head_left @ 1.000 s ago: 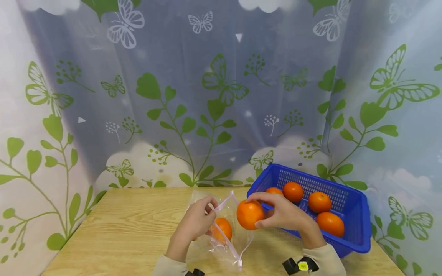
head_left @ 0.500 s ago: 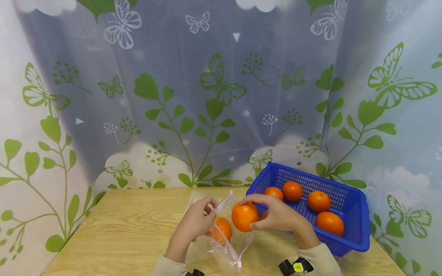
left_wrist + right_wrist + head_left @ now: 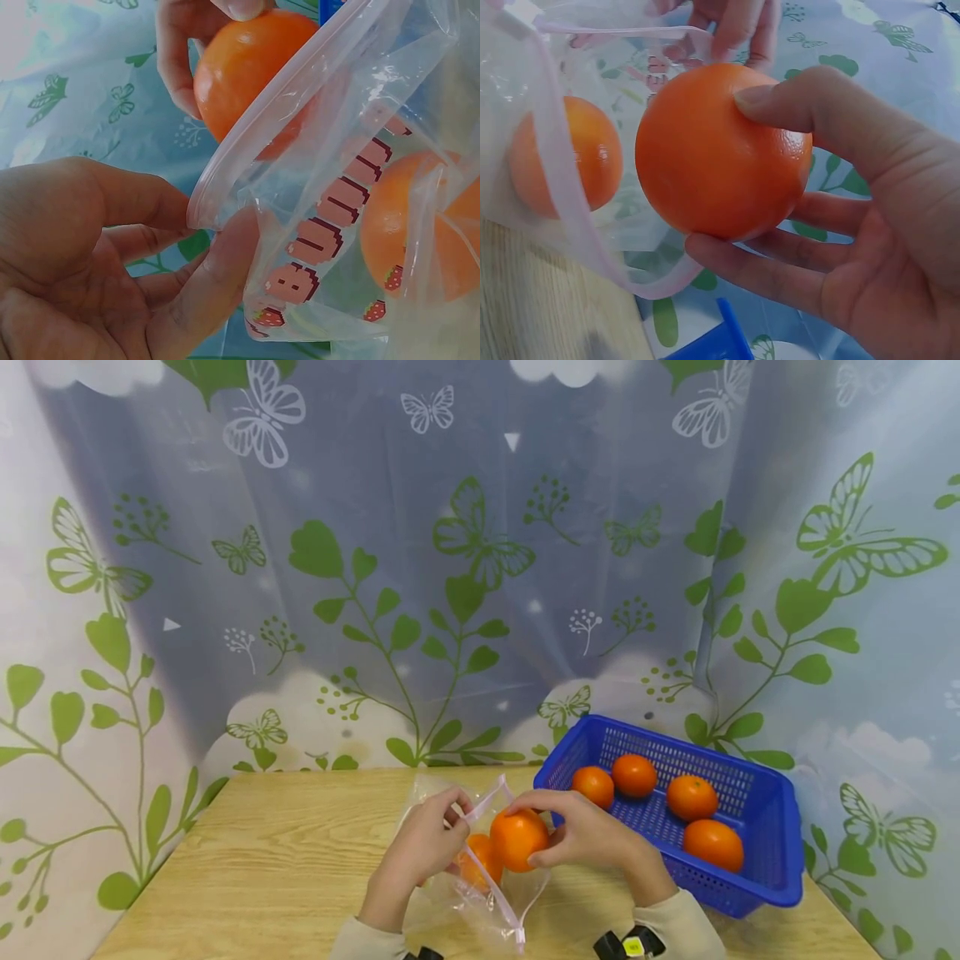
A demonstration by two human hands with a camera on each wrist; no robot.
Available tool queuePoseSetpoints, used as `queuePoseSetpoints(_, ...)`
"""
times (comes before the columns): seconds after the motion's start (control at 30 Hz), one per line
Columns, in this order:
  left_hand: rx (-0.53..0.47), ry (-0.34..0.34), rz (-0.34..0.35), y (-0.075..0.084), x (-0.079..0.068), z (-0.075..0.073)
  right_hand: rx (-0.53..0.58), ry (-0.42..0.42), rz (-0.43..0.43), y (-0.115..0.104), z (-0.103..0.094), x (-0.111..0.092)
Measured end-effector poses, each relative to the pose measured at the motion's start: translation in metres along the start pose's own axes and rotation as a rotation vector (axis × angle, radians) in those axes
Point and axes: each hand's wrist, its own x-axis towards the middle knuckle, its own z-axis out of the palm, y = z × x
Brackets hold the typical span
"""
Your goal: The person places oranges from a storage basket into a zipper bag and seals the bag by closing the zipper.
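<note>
Held orange (image 3: 519, 841): at the gaping mouth of the clear zip bag (image 3: 330, 210); whether it is fully past the rim, I cannot tell.
Right hand (image 3: 588, 835): thumb and fingers curled round that orange, gripping it from the side away from the bag.
Left hand (image 3: 426, 839): pinching the bag's zip edge (image 3: 255, 127) between thumb and finger.
Bagged orange (image 3: 600, 154): inside the bag, lower in the pouch.
Step in hand: apparently feeding the held orange through the opening.
Next move: seems to call for a steady left pinch and a wide mouth, the fruit lowered past the rim before the right fingers let go.
Blue basket (image 3: 738, 893): beside the bag on the wood-grain table (image 3: 300, 835), holding loose oranges (image 3: 692, 797).
Count, oranges: six in view; one held, one bagged, four in the basket.
Count, containers: one bag, one basket.
Backdrop (image 3: 375, 468): one butterfly-and-leaf sheet behind the table.
</note>
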Motion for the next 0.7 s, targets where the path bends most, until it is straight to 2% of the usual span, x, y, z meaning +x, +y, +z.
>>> queuePoseSetpoints(0.3, -0.008, 0.014, 0.021, 0.002, -0.001, -0.001, -0.042, -0.021, -0.017, 0.001, 0.01, 0.005)
queuePoseSetpoints(0.57, -0.012, 0.022, 0.031, 0.004, -0.002, -0.001, -0.214, -0.055, -0.012, -0.004, 0.019, 0.011)
queuePoseSetpoints(0.7, 0.023, 0.03, 0.055, 0.006, -0.003, -0.001, -0.269, -0.069, -0.027, -0.004, 0.024, 0.015)
